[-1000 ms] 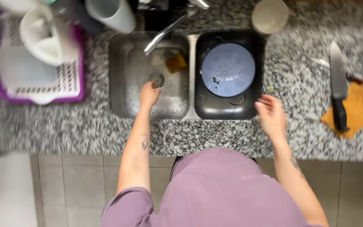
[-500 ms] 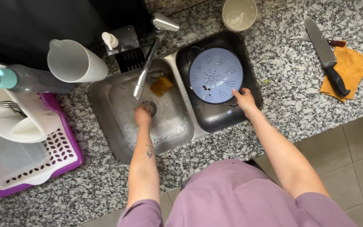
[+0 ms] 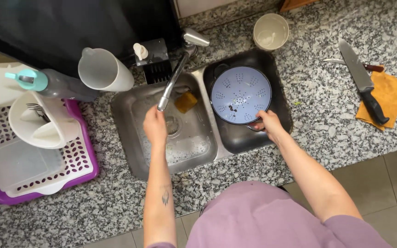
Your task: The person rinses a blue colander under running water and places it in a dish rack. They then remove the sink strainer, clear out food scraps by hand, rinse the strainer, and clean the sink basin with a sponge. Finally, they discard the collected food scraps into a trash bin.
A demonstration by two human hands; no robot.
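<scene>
left hand (image 3: 155, 126) loosely curled over left steel basin (image 3: 134, 138), just under faucet spout tip (image 3: 162, 106), holding nothing | right hand (image 3: 266, 123) grips near rim of pale blue colander (image 3: 240, 94) in dark right basin (image 3: 276, 138) | yellow sponge (image 3: 186, 101) beside faucet
</scene>
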